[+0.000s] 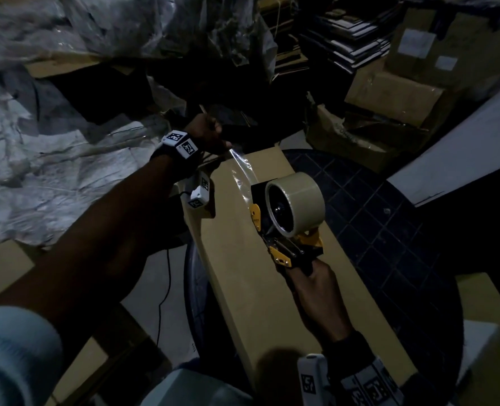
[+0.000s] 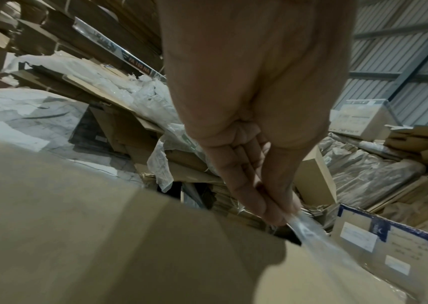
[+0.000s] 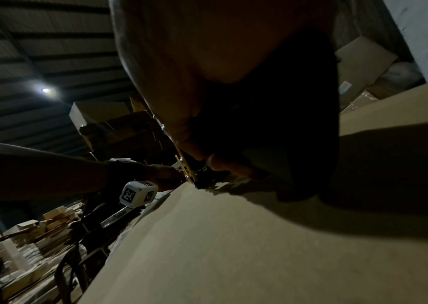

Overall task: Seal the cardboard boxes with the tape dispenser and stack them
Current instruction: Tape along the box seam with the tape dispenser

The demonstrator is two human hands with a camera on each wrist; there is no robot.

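A long brown cardboard box (image 1: 260,276) lies lengthwise in front of me on a dark round table. My right hand (image 1: 316,288) grips the handle of a yellow and black tape dispenser (image 1: 286,218) that sits on the box top and carries a beige tape roll (image 1: 297,202). A strip of clear tape (image 1: 242,165) runs from the dispenser to the box's far end. There my left hand (image 1: 213,133) pinches the tape end (image 2: 301,226) between thumb and fingers (image 2: 254,195), just above the box edge (image 2: 207,209). The right wrist view shows the box top (image 3: 233,246) and the gripped handle (image 3: 207,164) dimly.
The round table (image 1: 389,230) has a dark grid top. Stacked cardboard boxes (image 1: 401,92) stand at the far right. Crumpled plastic sheeting (image 1: 52,142) and flat cardboard lie at the left. A white panel (image 1: 462,150) leans at the right. A cable (image 1: 166,288) hangs below my left arm.
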